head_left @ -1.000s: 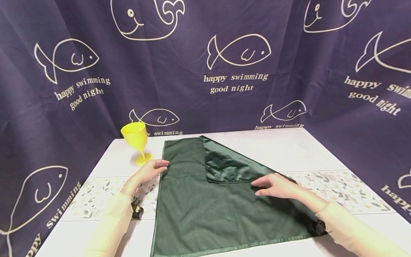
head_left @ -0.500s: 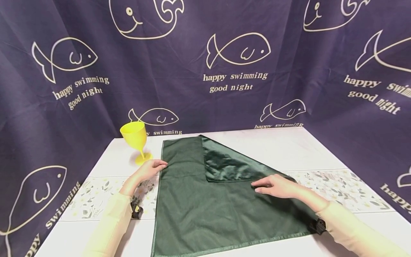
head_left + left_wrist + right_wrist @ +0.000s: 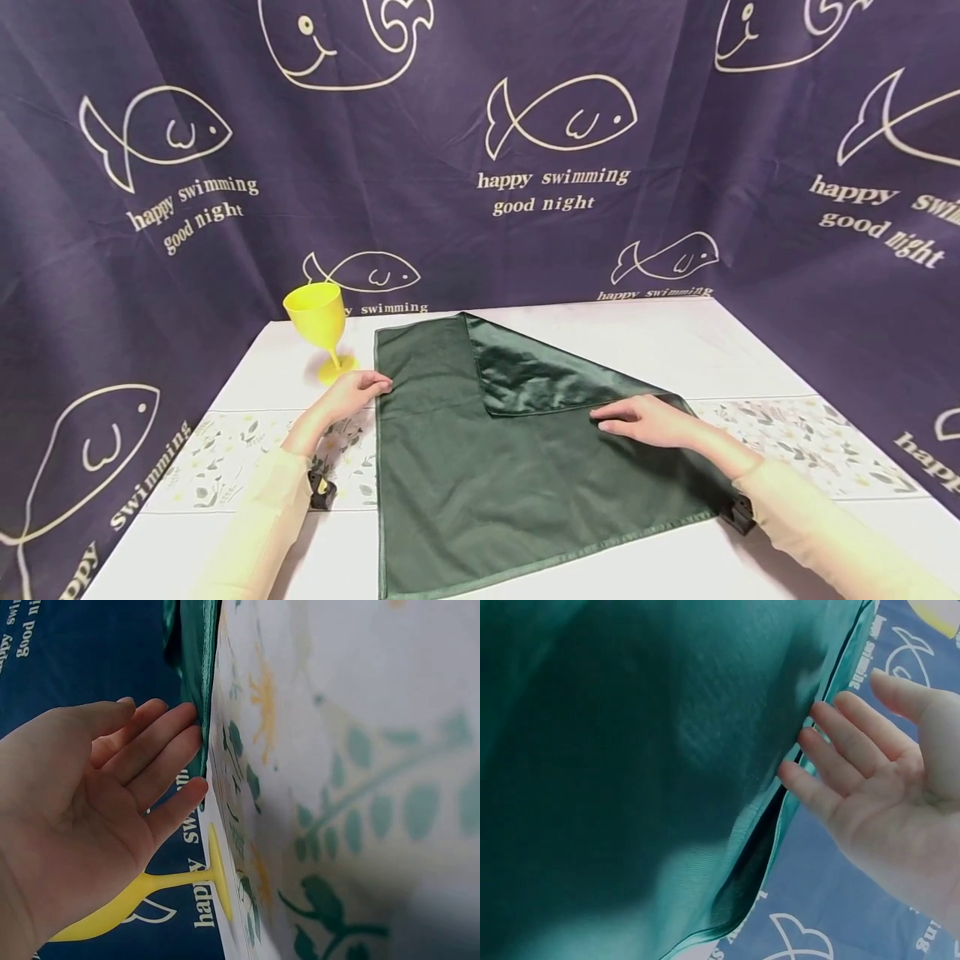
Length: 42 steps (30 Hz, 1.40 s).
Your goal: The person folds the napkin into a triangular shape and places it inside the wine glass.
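A dark green cloth [image 3: 525,492] lies on the table, its far right corner folded over into a shiny satin flap [image 3: 540,375]. At the cloth's left edge, my left hand [image 3: 351,395] touches it with its fingertips; the left wrist view shows extended fingers [image 3: 161,750] against the hemmed edge. My right hand [image 3: 648,419] rests its fingertips at the flap's near edge. In the right wrist view its palm shows and the fingers [image 3: 847,742] are straight, touching the fabric along an edge.
A yellow goblet [image 3: 315,321] stands upright just beyond my left hand. A floral band [image 3: 810,433] runs across the white table [image 3: 652,333]. Behind and at the sides hangs a dark blue curtain [image 3: 420,183] with fish drawings.
The cloth has turned slightly: its near left corner has shifted right, its far left corner a little left, and its near right part farther away. The right hand has moved slightly away from me.
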{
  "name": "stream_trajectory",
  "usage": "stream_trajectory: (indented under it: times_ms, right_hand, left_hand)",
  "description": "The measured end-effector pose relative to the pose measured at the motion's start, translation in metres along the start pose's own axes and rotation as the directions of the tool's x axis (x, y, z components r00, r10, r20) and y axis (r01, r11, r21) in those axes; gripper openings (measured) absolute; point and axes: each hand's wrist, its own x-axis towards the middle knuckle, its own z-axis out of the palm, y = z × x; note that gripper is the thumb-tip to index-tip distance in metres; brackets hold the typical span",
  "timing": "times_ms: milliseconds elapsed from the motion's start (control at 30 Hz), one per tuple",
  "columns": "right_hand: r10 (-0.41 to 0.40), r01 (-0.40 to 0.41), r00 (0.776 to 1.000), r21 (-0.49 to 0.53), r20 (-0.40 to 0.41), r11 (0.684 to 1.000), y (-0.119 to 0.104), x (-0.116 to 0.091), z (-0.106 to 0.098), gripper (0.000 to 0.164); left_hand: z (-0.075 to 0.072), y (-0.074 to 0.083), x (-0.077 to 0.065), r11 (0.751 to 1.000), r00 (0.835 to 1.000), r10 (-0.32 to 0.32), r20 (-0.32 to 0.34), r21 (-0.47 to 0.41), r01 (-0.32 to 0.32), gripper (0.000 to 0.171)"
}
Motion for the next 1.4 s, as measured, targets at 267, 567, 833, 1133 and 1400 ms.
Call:
stream_trajectory:
  times_ms: [267,567,833,1133,1400]
  right_hand:
    - [0.001,-0.001,1.000,0.027,-0.021,1.000,0.001,0.002,-0.003,0.034]
    - [0.015,-0.014,0.999,0.012,-0.039,1.000,-0.008,-0.011,-0.002,0.036]
    - [0.070,-0.070,0.997,-0.021,-0.021,0.997,-0.014,-0.019,-0.001,0.037]
    - [0.089,-0.089,0.996,-0.028,-0.028,0.996,-0.006,-0.009,-0.002,0.038]
    - [0.116,-0.117,0.993,-0.028,-0.026,0.993,0.010,0.002,-0.005,0.038]
  left_hand:
    - [-0.001,0.003,0.000,1.000,1.000,0.017,-0.006,-0.012,-0.017,0.023]
    - [0.004,0.003,-0.002,0.999,0.999,0.042,-0.015,0.023,-0.041,0.023]
    - [0.003,0.003,-0.001,0.998,0.998,0.062,0.006,0.030,-0.063,0.022]
    - [0.002,0.005,-0.001,1.000,1.000,0.022,0.008,0.004,-0.022,0.022]
    - [0.001,0.008,-0.002,0.999,0.999,0.036,0.038,0.013,-0.036,0.022]
